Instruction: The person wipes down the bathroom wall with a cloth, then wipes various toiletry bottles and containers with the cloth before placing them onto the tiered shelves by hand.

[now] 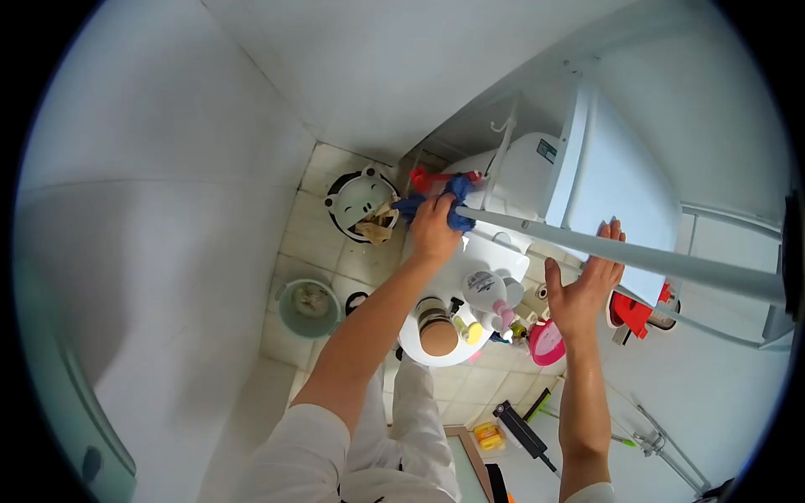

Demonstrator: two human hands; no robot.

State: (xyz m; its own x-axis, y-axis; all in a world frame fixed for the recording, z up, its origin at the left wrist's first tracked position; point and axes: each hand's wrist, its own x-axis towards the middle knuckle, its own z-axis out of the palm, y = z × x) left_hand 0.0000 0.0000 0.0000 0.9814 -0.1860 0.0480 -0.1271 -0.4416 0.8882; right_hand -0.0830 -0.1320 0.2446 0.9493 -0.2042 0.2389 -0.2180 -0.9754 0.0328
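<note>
My left hand [435, 232] is closed around a blue cloth [460, 191], pressed against the end of a pale metal rail [537, 230] of a rack. Part of the cloth bunches out past the fingers on both sides. My right hand [584, 289] is open, its fingers stretched out against the edge of a light-blue shelf panel [631, 193] and the thumb apart. Beneath the rail, a white toilet lid [457, 350] carries several bottles, among them a clear round-topped container [484, 290] and a jar with a tan lid [438, 338].
A panda-faced bin [340, 189] with brown waste and a greenish bucket [309, 323] stand on the tiled floor to the left. A pink basin [547, 343], a black-handled brush [524, 432] and a yellow packet [488, 435] are at lower right. Hooks [501, 126] hang from the rack.
</note>
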